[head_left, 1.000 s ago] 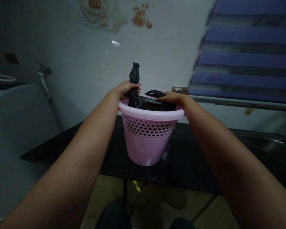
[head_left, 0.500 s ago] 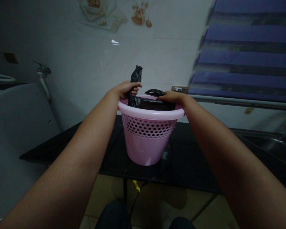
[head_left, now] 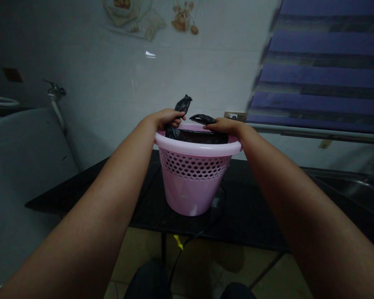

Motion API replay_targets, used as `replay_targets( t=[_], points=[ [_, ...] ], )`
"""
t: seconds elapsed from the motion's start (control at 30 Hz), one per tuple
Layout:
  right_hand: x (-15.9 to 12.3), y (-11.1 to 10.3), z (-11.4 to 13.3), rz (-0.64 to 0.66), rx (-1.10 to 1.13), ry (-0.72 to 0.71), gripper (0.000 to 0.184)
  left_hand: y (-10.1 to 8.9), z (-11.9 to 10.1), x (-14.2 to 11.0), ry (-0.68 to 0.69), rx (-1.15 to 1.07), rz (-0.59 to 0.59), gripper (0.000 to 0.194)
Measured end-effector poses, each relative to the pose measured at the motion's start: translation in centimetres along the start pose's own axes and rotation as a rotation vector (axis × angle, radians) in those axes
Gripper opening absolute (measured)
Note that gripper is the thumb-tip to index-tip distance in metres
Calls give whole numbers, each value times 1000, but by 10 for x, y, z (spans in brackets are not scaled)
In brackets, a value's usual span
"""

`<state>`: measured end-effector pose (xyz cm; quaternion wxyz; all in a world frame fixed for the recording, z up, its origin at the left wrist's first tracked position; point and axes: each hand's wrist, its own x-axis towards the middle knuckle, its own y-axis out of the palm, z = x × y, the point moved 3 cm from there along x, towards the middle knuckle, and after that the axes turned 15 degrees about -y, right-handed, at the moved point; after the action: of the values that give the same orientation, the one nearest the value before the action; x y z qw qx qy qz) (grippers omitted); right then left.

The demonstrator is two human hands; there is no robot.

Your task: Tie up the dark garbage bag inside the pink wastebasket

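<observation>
A pink plastic waste basket point(head_left: 188, 195) with a band of holes under its rim stands upright on the dark counter. Inside it lies a black plastic bag point(head_left: 199, 136), its upper parts rising above the rim. My left hand point(head_left: 170, 118) is closed around one gathered handle of the bag at the basket's left side, and the handle's end sticks up past the fingers. At the right rim, my right hand point(head_left: 226, 126) grips the other handle, which forms an open loop to the left of the fingers. What the bag holds, if anything, is hidden.
The black counter point(head_left: 249, 207) runs beneath the basket, with a sink point(head_left: 355, 189) on the right. A white appliance point(head_left: 28, 166) stands at left below a wall tap point(head_left: 56, 89). A cable with a yellow tag point(head_left: 178, 242) hangs off the front edge. Behind are a socket point(head_left: 235, 116) and a purple blind point(head_left: 318, 74).
My left hand has dipped slightly, and the bag handle in it now sits lower and leans to the right. My right hand and the basket stay nearly still.
</observation>
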<state>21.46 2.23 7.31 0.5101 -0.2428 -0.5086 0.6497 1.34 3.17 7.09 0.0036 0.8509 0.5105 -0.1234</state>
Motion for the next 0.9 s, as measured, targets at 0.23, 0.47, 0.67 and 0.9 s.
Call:
replay_targets(
  t=[0.23, 0.47, 0.67, 0.9],
  points=[
    [3, 1, -4, -5, 55, -36, 34, 1, 0, 4, -59, 92, -97, 27],
    [1, 0, -2, -9, 38, -27, 31, 6, 1, 3, -100, 90, -51, 31],
    [-1, 0, 0, -10, 45, -6, 31, 6, 2, 3, -97, 88, 21, 33],
    [-2, 0, 2, -11, 24, -13, 28, 4, 3, 2, -97, 234, -54, 33]
  ],
)
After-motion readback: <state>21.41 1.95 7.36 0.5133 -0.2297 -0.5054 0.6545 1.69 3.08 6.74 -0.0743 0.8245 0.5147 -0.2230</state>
